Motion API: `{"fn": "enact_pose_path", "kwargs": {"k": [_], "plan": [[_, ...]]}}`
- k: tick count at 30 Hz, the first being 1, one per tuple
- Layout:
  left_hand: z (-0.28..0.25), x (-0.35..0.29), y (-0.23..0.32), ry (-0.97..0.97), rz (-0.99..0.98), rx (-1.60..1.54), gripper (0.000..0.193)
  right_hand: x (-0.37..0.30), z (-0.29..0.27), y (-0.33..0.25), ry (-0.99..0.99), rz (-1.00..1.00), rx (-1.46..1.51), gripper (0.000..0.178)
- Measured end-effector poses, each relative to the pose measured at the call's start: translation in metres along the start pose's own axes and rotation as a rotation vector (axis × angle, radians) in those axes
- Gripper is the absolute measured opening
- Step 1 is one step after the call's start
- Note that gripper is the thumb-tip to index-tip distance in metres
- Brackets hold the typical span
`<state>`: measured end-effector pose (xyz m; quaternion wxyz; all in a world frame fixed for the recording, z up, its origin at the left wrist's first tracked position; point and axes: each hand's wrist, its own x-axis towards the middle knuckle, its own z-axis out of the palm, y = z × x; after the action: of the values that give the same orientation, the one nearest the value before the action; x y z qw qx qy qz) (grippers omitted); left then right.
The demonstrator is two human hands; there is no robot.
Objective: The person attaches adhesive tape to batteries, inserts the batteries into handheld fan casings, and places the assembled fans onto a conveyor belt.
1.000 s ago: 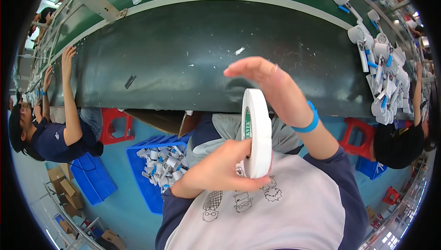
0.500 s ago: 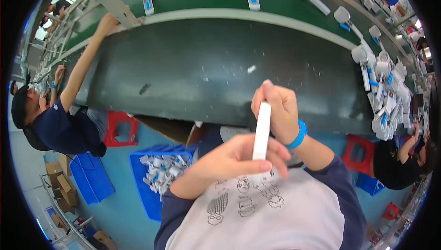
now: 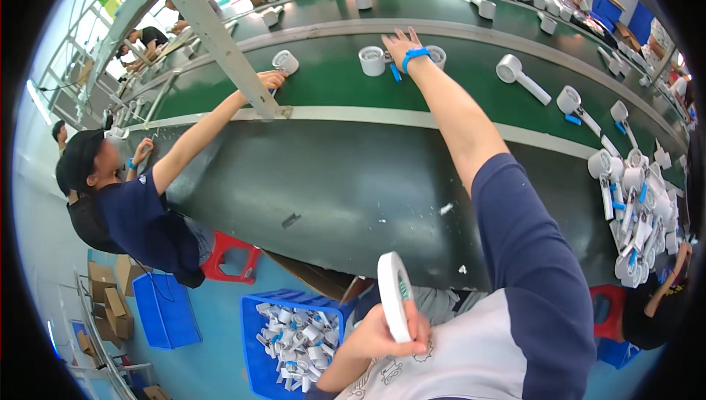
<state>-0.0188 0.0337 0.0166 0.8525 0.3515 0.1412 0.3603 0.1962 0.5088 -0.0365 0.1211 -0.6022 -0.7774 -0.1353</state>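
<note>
My left hand (image 3: pixel 376 340), low in front of my shirt, is closed around a roll of white tape (image 3: pixel 393 293) held on edge. My right arm stretches far over the bench to the green conveyor belt (image 3: pixel 323 91). There my right hand (image 3: pixel 403 48), with a blue wristband, has its fingers spread between two round white heads of what look like handheld fans. One white head (image 3: pixel 371 61) lies just left of the hand; the other (image 3: pixel 437 56) is partly hidden behind the wrist. Whether my fingers touch either cannot be made out.
More white fans (image 3: pixel 522 79) lie along the belt, and a heap of them (image 3: pixel 638 212) covers the bench's right end. A co-worker's arm (image 3: pixel 198 135) reaches past a metal post (image 3: pixel 220 40) at left. A blue crate (image 3: pixel 254 348) full of fans and a red stool (image 3: pixel 228 256) stand below.
My right hand has left the tape roll and swung far forward over the belt. My left hand keeps the roll, now lower. The view has tilted up, and the co-worker's hand now shows at a fan.
</note>
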Motion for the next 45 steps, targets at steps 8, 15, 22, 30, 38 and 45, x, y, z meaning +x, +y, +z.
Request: {"fn": "enact_pose_path", "kwargs": {"k": [8,15,22,30,38,45], "plan": [[-0.007,-0.024,0.010,0.216,0.153,0.171,0.021,-0.061,-0.079,-0.032,0.139,-0.260,0.191,0.024],[-0.009,-0.009,0.012,0.294,0.041,0.142,0.021,-0.324,-0.204,-0.055,-0.265,0.211,0.666,0.034],[0.024,0.026,0.000,0.376,-0.330,0.383,0.026,-0.420,-0.192,-0.056,0.100,0.201,0.442,0.030],[0.033,0.031,-0.030,0.341,-0.417,0.611,0.049,-0.469,-0.174,-0.106,0.031,0.570,0.682,0.018],[0.033,0.051,-0.041,0.334,-0.348,0.574,0.048,-0.476,-0.187,-0.103,-0.154,0.973,1.869,0.008],[0.030,0.052,-0.040,0.355,-0.332,0.663,0.047,-0.472,-0.224,-0.087,-0.273,0.950,1.335,0.034]]}}
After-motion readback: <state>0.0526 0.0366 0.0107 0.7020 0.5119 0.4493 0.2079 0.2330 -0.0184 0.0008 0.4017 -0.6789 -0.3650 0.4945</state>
